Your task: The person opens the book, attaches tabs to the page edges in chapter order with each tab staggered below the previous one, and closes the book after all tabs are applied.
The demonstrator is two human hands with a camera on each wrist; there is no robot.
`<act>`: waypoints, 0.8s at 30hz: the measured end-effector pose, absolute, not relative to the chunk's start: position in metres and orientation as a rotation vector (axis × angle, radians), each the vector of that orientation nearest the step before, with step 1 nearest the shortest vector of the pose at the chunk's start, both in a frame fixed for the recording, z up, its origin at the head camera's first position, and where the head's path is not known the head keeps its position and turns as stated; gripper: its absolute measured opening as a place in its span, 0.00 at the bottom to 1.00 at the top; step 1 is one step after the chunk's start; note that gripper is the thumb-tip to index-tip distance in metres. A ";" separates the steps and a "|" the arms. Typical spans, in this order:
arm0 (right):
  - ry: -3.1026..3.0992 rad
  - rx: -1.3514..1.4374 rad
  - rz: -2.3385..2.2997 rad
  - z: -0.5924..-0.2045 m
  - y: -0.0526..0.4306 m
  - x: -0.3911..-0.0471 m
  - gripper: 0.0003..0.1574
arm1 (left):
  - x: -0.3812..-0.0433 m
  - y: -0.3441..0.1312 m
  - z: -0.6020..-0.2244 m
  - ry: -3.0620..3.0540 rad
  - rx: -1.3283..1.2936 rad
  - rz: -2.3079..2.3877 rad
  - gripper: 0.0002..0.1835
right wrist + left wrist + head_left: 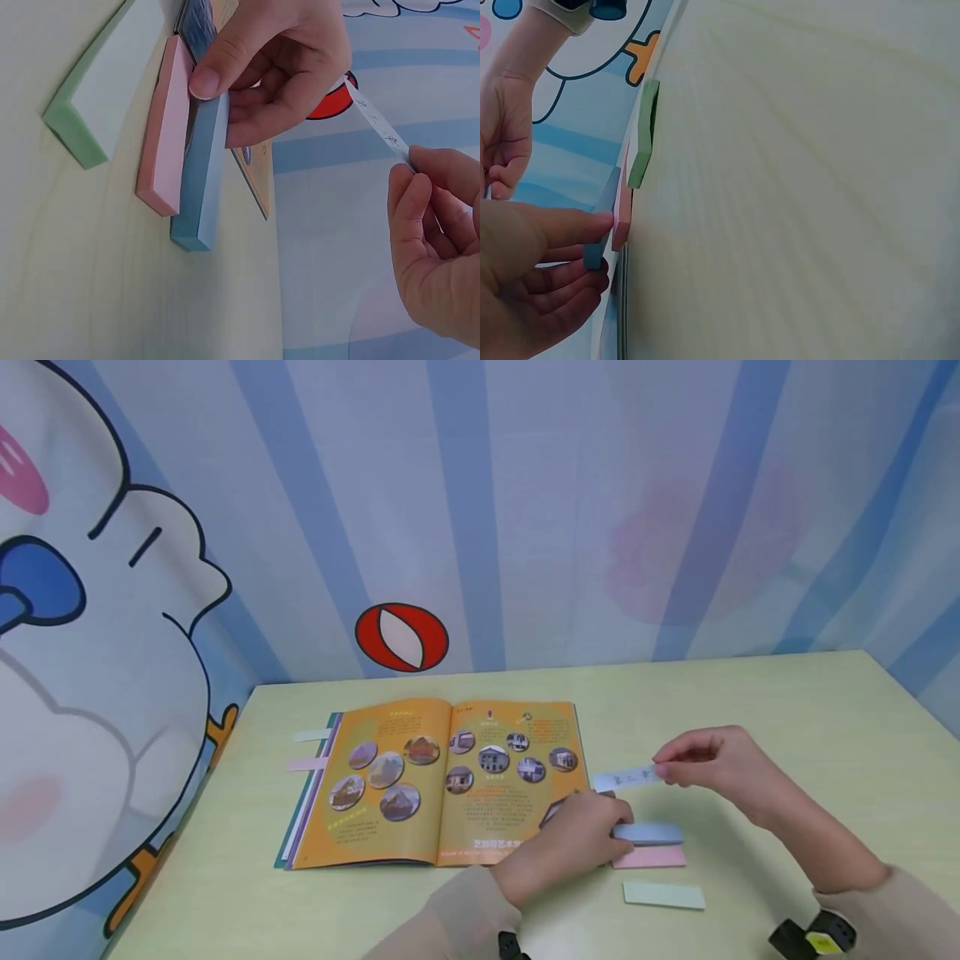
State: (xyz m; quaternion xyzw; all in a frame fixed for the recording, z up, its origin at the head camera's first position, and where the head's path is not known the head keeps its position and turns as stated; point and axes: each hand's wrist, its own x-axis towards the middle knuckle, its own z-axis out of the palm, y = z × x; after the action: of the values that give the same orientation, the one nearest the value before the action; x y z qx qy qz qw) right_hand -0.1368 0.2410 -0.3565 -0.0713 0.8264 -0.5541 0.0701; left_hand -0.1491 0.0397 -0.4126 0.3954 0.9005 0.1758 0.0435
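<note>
My left hand (573,827) pinches the end of a blue sticky-note pad (648,834) beside the open book's right page. Higher and to the right, my right hand (720,768) pinches one end of a pale blue sticky note (626,777) with handwriting on it; its other end reaches toward the book's right edge. The note is clear of the pad in the right wrist view. Right below the blue pad lies a pink sticky-note pad (649,857). The open book (390,727) shows orange pages with round building photos; my left hand hides its lower right corner.
A green sticky-note pad (663,895) lies nearer the front, apart from the others. From the book's left edge stick out a pale green tab (311,736) and a pink tab (306,765). Behind the table (750,693) hangs a striped blue backdrop (570,527).
</note>
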 end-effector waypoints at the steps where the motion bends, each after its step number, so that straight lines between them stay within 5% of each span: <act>1: 2.483 -0.216 -1.677 -0.357 0.240 -0.138 0.18 | -0.149 0.040 -0.413 2.757 1.208 0.541 0.05; 13: 2.438 -0.187 -1.744 -0.369 0.238 -0.149 0.19 | -0.153 0.042 -0.415 2.749 1.279 0.562 0.08; 24: 2.204 -0.039 -1.901 -0.390 0.231 -0.163 0.07 | -0.158 0.009 -0.399 2.700 1.388 0.545 0.11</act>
State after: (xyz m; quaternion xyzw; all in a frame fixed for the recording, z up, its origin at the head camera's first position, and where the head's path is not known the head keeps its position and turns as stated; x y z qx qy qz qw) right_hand -0.1631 0.2305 -0.3896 -0.0133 0.7522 -0.6487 0.1148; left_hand -0.1581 0.0089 -0.3994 0.4499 0.8750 0.1766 0.0284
